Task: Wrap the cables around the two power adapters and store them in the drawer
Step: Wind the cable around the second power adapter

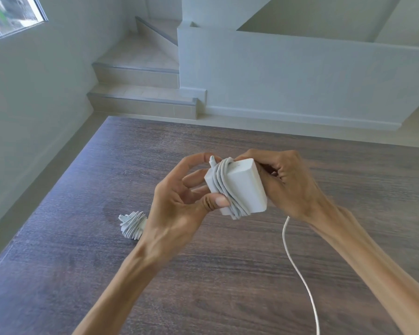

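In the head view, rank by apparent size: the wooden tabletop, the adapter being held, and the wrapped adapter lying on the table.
1. Wooden tabletop, by far the largest.
2. Held adapter, in both hands.
3. Wrapped adapter on the table, though the left forearm hides part of it and it lies farther from the camera, so the last two places are unsure.

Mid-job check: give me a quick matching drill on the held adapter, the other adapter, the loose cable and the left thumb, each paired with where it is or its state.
Things:
1. held adapter
2. other adapter
3. loose cable
4. left thumb

States:
A. trails down over the table toward the camera
B. presses on the wound coils
C. lies wrapped on the table, partly behind the left wrist
D. gripped by both hands above the table

Pairs: 1-D, 2-C, 3-A, 4-B
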